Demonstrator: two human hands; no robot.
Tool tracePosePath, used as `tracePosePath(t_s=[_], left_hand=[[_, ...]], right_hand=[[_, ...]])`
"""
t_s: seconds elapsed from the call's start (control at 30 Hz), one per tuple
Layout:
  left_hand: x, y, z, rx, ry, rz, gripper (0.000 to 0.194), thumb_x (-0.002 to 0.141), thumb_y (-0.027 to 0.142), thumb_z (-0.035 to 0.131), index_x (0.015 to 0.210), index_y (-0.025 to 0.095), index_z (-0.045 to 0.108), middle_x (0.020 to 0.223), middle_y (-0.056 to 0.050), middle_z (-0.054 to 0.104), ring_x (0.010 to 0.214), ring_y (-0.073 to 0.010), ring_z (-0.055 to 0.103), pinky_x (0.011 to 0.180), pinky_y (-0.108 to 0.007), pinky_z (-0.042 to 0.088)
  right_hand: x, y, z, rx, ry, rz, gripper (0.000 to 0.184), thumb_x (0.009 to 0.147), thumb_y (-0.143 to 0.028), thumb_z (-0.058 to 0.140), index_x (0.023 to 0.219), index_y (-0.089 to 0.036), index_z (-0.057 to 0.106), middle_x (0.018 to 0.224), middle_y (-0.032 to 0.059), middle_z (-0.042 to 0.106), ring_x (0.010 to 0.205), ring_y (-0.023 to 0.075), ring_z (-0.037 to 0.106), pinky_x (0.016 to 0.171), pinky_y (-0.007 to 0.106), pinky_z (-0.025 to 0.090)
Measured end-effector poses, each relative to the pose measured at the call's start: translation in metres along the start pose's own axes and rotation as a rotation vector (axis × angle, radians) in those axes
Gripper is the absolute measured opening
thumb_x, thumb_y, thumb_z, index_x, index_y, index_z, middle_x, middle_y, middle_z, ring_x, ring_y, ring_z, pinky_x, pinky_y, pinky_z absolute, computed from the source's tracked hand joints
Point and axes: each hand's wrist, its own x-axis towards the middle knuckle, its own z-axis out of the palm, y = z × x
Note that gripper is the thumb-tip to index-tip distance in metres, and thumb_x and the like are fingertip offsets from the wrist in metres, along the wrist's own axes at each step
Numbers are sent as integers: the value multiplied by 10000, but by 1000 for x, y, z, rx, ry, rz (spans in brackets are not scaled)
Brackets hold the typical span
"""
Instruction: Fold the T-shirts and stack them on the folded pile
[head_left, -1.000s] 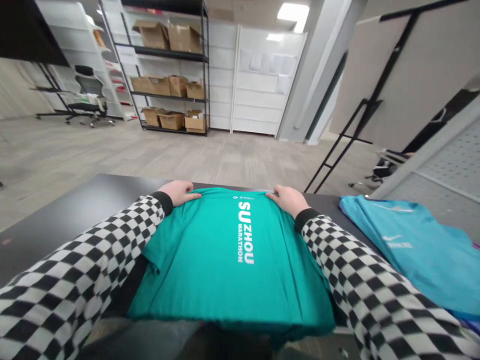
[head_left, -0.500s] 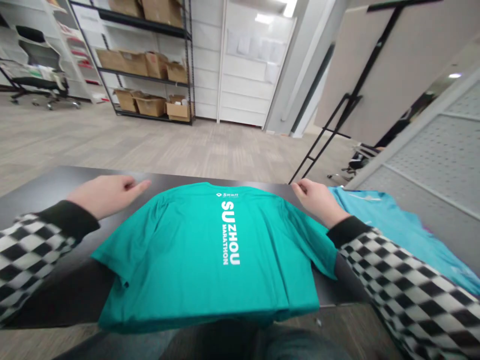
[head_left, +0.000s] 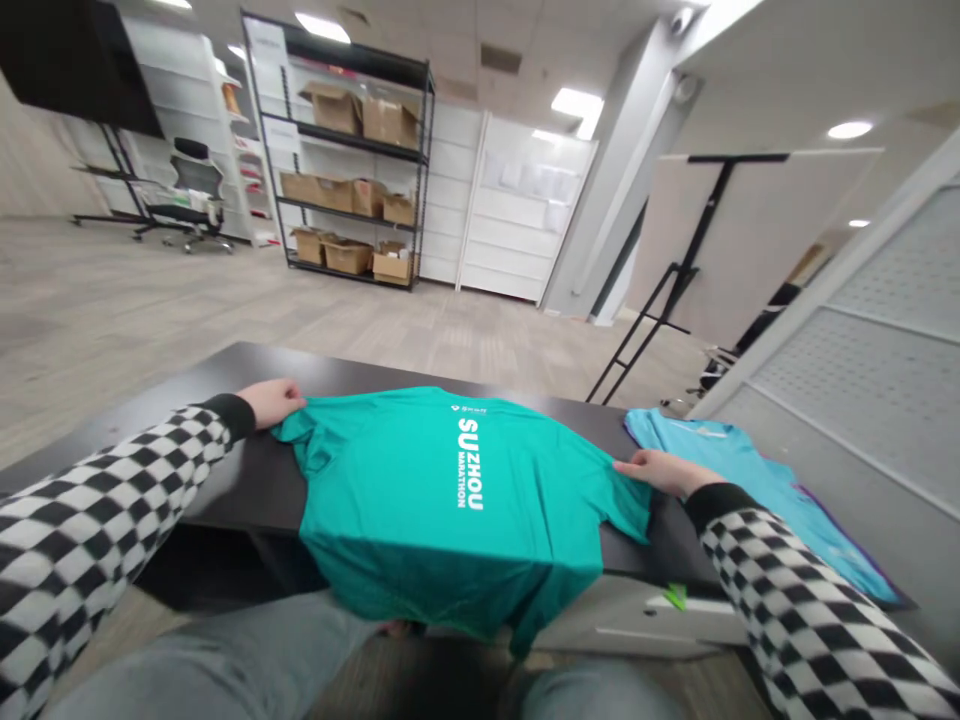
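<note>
A green T-shirt point(head_left: 397, 480) with white "SUZHOU MARATHON" lettering lies spread over the dark table point(head_left: 225, 385), its neckline at the far side. Its lower part hangs over the near edge. My left hand point(head_left: 274, 402) pinches the left sleeve and draws it out sideways. On the opposite side, my right hand point(head_left: 660, 470) has its fingertips pressed together on the right sleeve. That sleeve's end droops below the fingers.
A light-blue shirt point(head_left: 735, 455) lies on the table's right end, beside a perforated grey partition point(head_left: 885, 350). Beyond the table stand a shelf rack point(head_left: 352, 150) with cardboard boxes, a board on a black stand point(head_left: 694, 240) and an office chair point(head_left: 191, 195).
Both hands were off the sleeves, near the shoulders; now each grips one. The left sleeve is pulled outward and up. The shirt's hem hangs lower over the edge. The view has tilted upward.
</note>
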Motion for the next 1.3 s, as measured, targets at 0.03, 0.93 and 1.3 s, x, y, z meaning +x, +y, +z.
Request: tracePosePath(t_s=[0.03,0.93,1.3], left_hand=[[-1,1,0,-4,1,-2,385,822,604,620,862,221,627,830,-49,736,860,-250,697,728,-295,442],[23,92,-1,112,197,72,632,905,546,587,1368,144,738,1452,-274,728,1348,-482,684,1097,-561,550],[-12,209,123,121,-48,433,1026,1002,909,270,1829,302,280,1901,-106,143,1768,-442,107,1383,-733,83]], right_hand=[[-1,4,-3,3,1,-29,481,861,-685,792,721,-242,673,724,57,732,787,292,735,705,380,510],[19,-64,-3,-245,333,-128,352,999,-250,593,1306,-173,746,1331,270,759,1207,440,739,1010,585,554],[3,-196,90,-93,91,-440,864,1128,-782,239,1806,-256,344,1895,122,220,1753,418,175,1373,738,128]])
